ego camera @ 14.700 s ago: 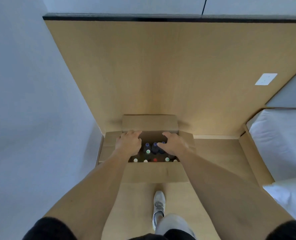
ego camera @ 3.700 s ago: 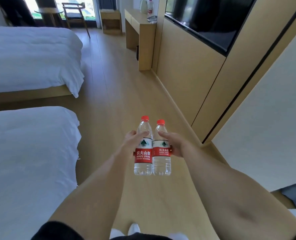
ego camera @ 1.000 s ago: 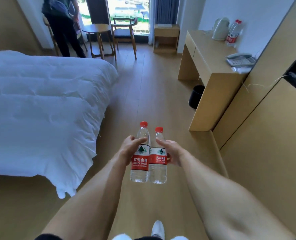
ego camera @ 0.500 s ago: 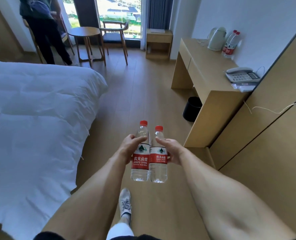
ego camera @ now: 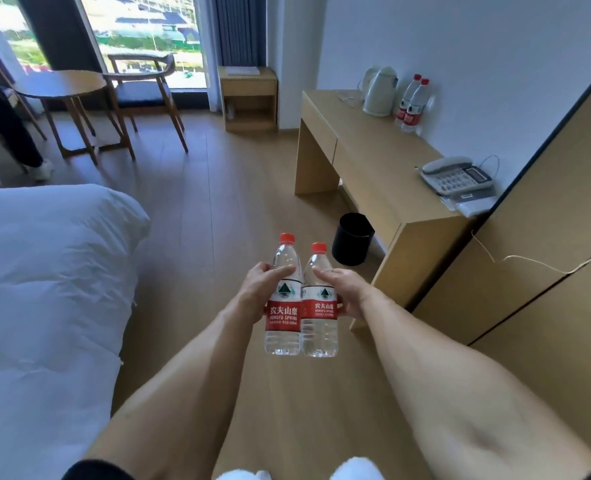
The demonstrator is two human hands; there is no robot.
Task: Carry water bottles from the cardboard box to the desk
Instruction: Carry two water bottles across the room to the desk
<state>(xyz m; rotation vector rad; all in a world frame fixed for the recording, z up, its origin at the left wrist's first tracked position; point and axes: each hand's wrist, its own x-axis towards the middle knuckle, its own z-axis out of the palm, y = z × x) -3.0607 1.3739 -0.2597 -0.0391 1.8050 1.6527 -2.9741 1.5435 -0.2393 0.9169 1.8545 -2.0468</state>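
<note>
I carry two clear water bottles with red caps and red labels, upright and side by side above the wooden floor. My left hand (ego camera: 257, 289) grips the left bottle (ego camera: 283, 306). My right hand (ego camera: 342, 289) grips the right bottle (ego camera: 319, 310). The wooden desk (ego camera: 373, 161) stands ahead on the right against the wall. Two more such bottles (ego camera: 411, 103) stand at its far end beside a white kettle (ego camera: 379, 91). The cardboard box is out of view.
A phone (ego camera: 456, 176) lies on the desk's near end, a black bin (ego camera: 353, 239) stands under it. A white bed (ego camera: 45, 289) fills the left. Farther off are a round table (ego camera: 62, 88), a chair (ego camera: 145, 95), a small cabinet (ego camera: 249, 98) and a person's leg (ego camera: 13, 133).
I have walked forward along the floor with both bottles held the same way. The desk, bin and phone are now closer and the bed has slid back to my left.
</note>
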